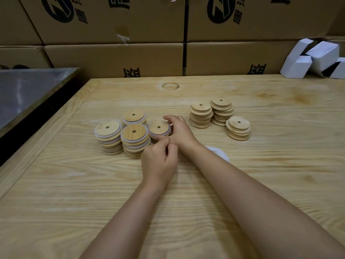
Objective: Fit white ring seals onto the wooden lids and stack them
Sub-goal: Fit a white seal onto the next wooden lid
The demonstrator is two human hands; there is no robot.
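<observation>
The pale pine worktop (242, 184) shows long wavy grain, with a raised border along its left edge and a faint ring-shaped stain (170, 85) near the far edge. Left of the middle stand four short stacks of round wooden lids with white ring seals (135, 141). They are flat discs, each with a small hole at the centre, and thin white bands show between the layers.

The right hand (180, 132) curls round the top sealed wooden lid (159, 127) of the rightmost and lowest of these stacks, with fingers over its far rim and thumb at its near rim. The left hand (158, 161) sits just in front, its fingers curled in and their tips meeting beside the right thumb at the lid's near edge. Whether they pinch anything I cannot tell.

Further right, well apart, three stacks of bare round wooden lids (200, 115) stand close together, plain wood on wood. A small heap of loose white ring seals (219, 154) lies just behind the right forearm, partly hidden by it.

At the far right corner lie several white cardboard cartons (302, 62), some open-ended and dark inside. Brown corrugated cardboard boxes (115, 58) printed with black characters form a wall along the far edge, and off the left edge sits a dull grey metal surface (28, 94).
</observation>
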